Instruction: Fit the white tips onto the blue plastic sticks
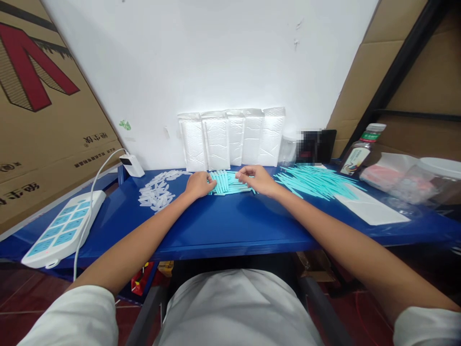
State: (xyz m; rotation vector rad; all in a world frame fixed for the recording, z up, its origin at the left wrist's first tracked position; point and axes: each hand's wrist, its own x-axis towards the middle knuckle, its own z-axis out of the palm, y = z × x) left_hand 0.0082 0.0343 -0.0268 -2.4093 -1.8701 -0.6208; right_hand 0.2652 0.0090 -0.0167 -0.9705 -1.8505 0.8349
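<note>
Head cam, blue table (234, 226): my L hand (198, 185) and R hand (258, 180) flank a small batch of turquoise sticks (222, 180), laid out btwn them in front of white padded packs (218, 142) propped on the wall. My L thumb and fingers curl in at the batch's near-left side, touching or almost; can't tell if they pinch a stick. My R thumb and fingertips come close together over the batch's right side, but what's btwn them, if anything, is too small to make out. Some sticks in the batch lie upright to my view, others crosswise.

A bigger loose heap of turquoise sticks (311, 182) fans out to the R, partly by a white sheet (378, 209); small clear pieces (156, 192) lie in a pile to the L.

Handling, my est.: sticks look like thin plastic, v. light, stiff, prob. smooth enough to slide or roll on one another. Best hold: thumb & index at mid-length for one; for a bunch, light pressure from both sides. Too hard a squeeze could fan them or, poss., bend one.
</note>
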